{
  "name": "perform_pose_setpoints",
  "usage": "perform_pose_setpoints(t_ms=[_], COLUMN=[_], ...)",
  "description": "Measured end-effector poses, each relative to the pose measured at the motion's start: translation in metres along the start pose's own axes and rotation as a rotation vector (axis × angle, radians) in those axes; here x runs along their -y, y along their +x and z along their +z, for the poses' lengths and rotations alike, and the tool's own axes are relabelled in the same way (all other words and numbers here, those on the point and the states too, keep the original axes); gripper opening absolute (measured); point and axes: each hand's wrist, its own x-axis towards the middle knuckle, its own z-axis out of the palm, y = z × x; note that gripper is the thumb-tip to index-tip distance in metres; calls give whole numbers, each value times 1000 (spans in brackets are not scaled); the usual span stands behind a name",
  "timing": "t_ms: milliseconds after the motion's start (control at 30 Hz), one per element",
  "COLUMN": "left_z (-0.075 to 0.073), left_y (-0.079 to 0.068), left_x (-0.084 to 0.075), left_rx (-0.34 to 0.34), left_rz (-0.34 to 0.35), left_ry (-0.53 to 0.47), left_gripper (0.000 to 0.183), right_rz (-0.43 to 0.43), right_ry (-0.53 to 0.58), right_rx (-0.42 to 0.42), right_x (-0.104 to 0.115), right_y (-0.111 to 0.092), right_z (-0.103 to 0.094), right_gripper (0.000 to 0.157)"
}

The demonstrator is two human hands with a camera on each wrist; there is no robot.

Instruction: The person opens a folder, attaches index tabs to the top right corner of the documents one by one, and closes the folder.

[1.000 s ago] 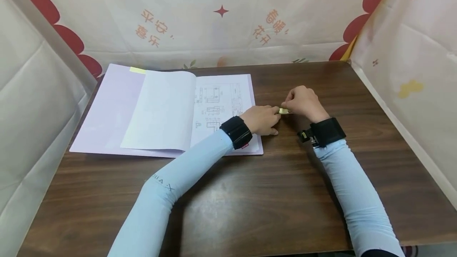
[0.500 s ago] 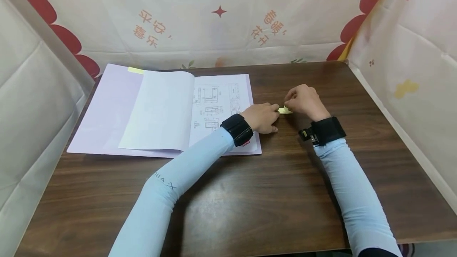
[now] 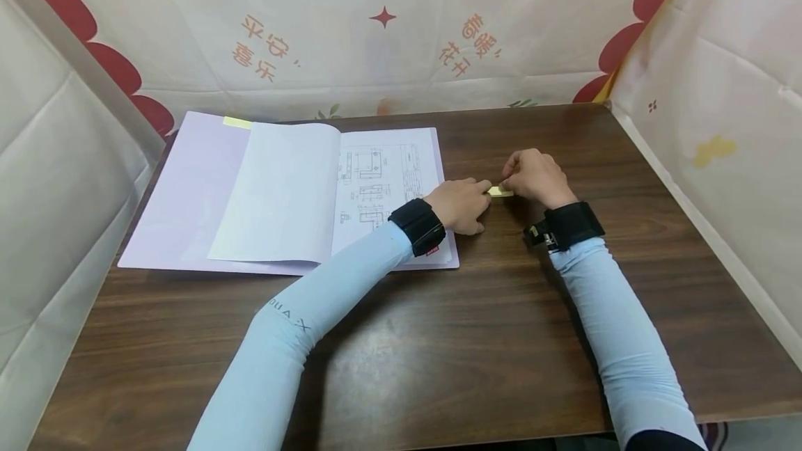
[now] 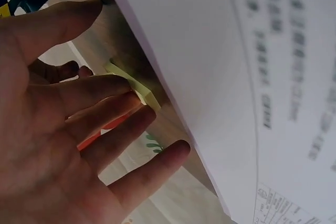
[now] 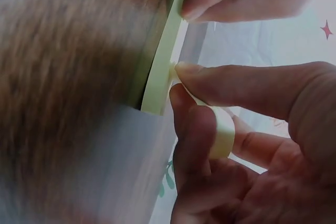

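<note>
A narrow pad of pale yellow sticky notes (image 3: 499,192) lies on the table between both hands, just right of the open folder. My left hand (image 3: 460,206) reaches across the folder's right edge with its fingers extended, and fingertips press on the near end of the pad (image 4: 139,87). At the pad's other end my right hand (image 3: 535,176) pinches a single sticky note (image 5: 223,135) between thumb and index finger. In the right wrist view that note curls up from the pad (image 5: 160,82), its loose end bending back under the fingers.
A lilac folder (image 3: 182,193) lies open at the left, with a blank white page (image 3: 282,186) turned over and a technical drawing (image 3: 376,159) on the right side. A yellow sticky note (image 3: 237,122) marks its top edge. Printed cloth (image 3: 351,61) hangs behind the brown table (image 3: 489,353).
My right hand has shifted very slightly to the right, and a little more of the pad shows between the hands. The left hand stays on the pad; the folder has not moved.
</note>
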Motion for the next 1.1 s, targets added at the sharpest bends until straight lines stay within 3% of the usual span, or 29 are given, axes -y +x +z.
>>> perform_pose_setpoints(t_ms=[367,633,900,1100], left_z=[0,0,-2,0], left_y=[-4,-1,0,1], left_x=[-3,-2,-2,-2], left_rx=[6,9,3,-3], left_rz=[-45,-48,-42,-31], left_ry=[-5,-20,-30,-51], left_gripper=[47,47,49,51], right_rz=[22,21,45,15], right_ry=[37,11,-1,28], right_rx=[88,85,-3,-132], right_x=[-15,-26,-52,-62], right_y=[3,3,-8,-18], right_z=[-12,-26,-55,-67], right_gripper=[27,28,39,42])
